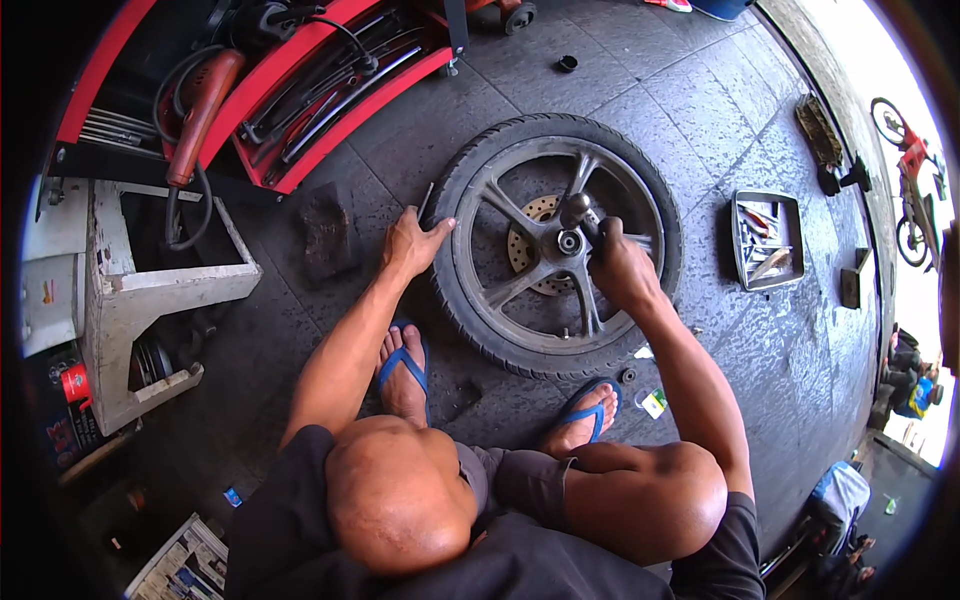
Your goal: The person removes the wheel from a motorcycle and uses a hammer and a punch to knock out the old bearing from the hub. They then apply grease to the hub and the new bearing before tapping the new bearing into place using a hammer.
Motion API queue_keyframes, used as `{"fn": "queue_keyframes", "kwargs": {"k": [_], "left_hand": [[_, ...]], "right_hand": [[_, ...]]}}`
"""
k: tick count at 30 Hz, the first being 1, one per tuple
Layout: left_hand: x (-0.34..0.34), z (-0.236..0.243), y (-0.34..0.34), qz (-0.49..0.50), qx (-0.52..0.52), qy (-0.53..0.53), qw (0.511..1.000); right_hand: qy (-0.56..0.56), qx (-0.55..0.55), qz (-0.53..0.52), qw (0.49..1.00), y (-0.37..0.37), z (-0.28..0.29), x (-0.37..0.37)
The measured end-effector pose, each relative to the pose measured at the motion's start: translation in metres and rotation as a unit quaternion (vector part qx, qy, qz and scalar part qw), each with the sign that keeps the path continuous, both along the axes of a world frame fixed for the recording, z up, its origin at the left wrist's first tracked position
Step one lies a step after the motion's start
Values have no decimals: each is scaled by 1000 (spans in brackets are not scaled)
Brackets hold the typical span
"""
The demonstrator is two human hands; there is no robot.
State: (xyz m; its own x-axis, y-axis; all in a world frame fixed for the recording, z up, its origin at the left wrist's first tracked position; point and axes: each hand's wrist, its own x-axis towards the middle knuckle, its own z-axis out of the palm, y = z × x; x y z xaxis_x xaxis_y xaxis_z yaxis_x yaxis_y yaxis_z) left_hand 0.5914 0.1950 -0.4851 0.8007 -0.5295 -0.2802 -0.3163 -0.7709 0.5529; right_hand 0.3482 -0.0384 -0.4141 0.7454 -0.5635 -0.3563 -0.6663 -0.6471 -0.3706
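Observation:
A motorcycle wheel (pixel 512 295) with a black tyre and a dark spoked rim lies flat on the floor before my feet. Its drilled brake disc (pixel 540 208) shows beneath the spokes. My right hand (pixel 625 268) is closed around the handle of a ball-peen hammer (pixel 576 211), whose round head sits just above the hub (pixel 569 241). At the tyre's left edge, my left hand (pixel 412 245) grips a thin metal rod (pixel 427 200) that sticks up past the fingers. The left thumb rests against the tyre's sidewall. The rod's lower end is hidden by the hand.
A tray (pixel 742 272) of hand tools lies right of the wheel. Left stand a red tool cabinet (pixel 285 180) with a tool-filled drawer and a worn white stand (pixel 180 285). A dark block (pixel 327 228) lies near my left arm. A small black cup (pixel 567 63) sits beyond the wheel.

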Motion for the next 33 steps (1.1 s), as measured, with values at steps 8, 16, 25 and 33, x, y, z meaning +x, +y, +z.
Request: {"fn": "queue_keyframes", "kwargs": {"k": [8, 16, 25, 33], "left_hand": [[-5, 23, 9, 6, 111, 68, 992], [5, -3, -12, 53, -6, 6, 999], [7, 14, 9, -13, 67, 14, 998], [-15, 24, 30, 13, 82, 98, 992]], "right_hand": [[71, -4, 44, 996, -22, 36, 29], [113, 22, 102, 988, -32, 28, 45], [91, -2, 88, 992, -31, 33, 36], [0, 14, -23, 1000, -11, 9, -2]]}}
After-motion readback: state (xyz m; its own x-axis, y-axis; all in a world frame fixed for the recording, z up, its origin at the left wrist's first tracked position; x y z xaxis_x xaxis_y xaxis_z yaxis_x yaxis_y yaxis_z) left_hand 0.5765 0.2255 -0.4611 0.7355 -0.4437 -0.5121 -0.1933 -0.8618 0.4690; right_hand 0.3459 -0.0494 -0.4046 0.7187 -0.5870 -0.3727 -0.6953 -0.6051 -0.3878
